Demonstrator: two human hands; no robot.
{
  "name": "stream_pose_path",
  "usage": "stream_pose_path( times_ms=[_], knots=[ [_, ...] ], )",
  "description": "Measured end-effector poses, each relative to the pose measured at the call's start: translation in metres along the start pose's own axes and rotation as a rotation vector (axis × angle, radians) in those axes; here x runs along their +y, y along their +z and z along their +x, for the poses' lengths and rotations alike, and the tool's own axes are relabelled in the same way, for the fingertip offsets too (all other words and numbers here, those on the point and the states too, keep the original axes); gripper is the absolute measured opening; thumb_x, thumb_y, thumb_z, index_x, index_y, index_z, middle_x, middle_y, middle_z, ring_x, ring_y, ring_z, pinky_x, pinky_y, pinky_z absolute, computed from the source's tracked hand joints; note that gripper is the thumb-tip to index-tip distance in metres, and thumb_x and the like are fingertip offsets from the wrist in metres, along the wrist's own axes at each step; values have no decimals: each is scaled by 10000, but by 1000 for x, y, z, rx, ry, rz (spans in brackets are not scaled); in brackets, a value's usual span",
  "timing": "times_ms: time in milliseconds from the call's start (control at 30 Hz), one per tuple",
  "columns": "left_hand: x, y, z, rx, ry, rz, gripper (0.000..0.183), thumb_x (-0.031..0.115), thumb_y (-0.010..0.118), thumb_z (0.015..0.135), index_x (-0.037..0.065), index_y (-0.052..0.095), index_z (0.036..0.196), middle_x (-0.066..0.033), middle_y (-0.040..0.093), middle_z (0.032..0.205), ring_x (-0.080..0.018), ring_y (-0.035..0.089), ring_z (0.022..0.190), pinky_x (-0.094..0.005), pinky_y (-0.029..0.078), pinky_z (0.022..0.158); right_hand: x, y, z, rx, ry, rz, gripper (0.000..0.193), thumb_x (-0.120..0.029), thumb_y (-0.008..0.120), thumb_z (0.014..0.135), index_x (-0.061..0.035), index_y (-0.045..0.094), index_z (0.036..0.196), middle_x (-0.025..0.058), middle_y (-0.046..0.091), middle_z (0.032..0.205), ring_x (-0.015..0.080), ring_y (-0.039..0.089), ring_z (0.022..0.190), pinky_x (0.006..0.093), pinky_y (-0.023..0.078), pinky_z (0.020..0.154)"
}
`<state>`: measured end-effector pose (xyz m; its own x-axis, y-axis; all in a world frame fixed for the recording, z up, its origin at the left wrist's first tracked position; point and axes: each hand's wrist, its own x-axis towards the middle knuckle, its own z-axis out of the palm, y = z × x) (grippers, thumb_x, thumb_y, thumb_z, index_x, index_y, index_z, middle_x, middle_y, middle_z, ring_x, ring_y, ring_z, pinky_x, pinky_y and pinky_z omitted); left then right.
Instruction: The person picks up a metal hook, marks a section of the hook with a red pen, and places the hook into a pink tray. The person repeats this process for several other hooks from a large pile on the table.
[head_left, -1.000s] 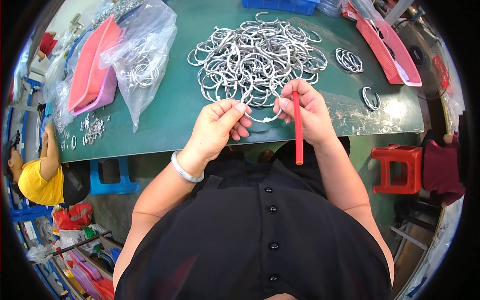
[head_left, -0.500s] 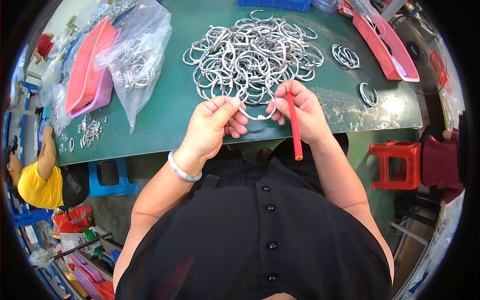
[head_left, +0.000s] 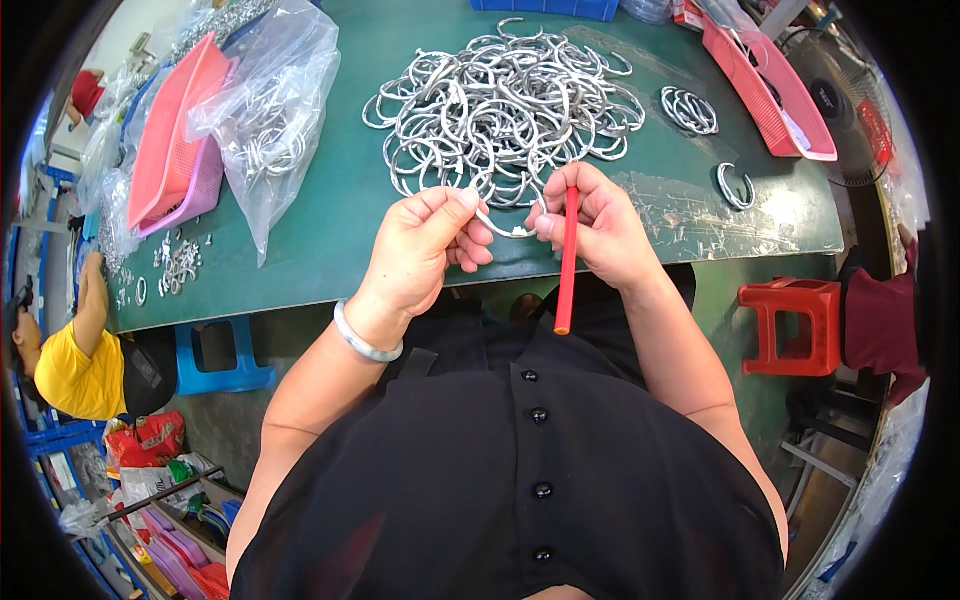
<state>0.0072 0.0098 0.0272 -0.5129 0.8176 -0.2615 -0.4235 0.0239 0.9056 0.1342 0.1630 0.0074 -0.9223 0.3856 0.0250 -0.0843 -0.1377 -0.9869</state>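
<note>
A silver open bangle [head_left: 517,233] is held up between my hands at the near side of the table. My left hand [head_left: 425,240] pinches its left side between thumb and fingers. With its fingertips, my right hand [head_left: 608,230] grips the bangle's right side and also keeps hold of a red pencil-like stick [head_left: 568,270]. The stick points down toward my lap, its lower end showing a yellowish tip. Just beyond my fingers lies a big heap of similar silver bangles [head_left: 510,110].
A few bangles [head_left: 690,110] lie grouped at right, with another bangle [head_left: 737,187] nearer. Pink baskets [head_left: 165,150] and a clear bag [head_left: 270,130] stand at left beside small metal parts [head_left: 180,262]. A pink tray [head_left: 770,95] is at far right. A person in yellow [head_left: 80,370] sits left.
The red stick has swung in my right hand, its lower end moving left and slightly nearer to me. Both hands stay on the bangle.
</note>
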Motion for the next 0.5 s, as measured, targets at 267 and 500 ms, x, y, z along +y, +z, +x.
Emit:
stream_pose_path(
  times_ms=[267,500],
  knots=[
    [-3,0,-2,-8,40,52,186,212,520,871,45,574,809,-22,574,655,-86,547,538,-186,416,490,5,1,0,21,-104,36,259,36,618,740,-39,437,910,45,533,803,111,550,761,238,455,687],
    [-7,5,-8,15,685,672,121,2,646,728,-5,579,828,-36,570,713,-99,536,594,-224,450,528,12,2,-4,97,-287,-55,243,62,594,757,-38,437,912,69,589,872,112,569,806,234,460,732]
  ],
)
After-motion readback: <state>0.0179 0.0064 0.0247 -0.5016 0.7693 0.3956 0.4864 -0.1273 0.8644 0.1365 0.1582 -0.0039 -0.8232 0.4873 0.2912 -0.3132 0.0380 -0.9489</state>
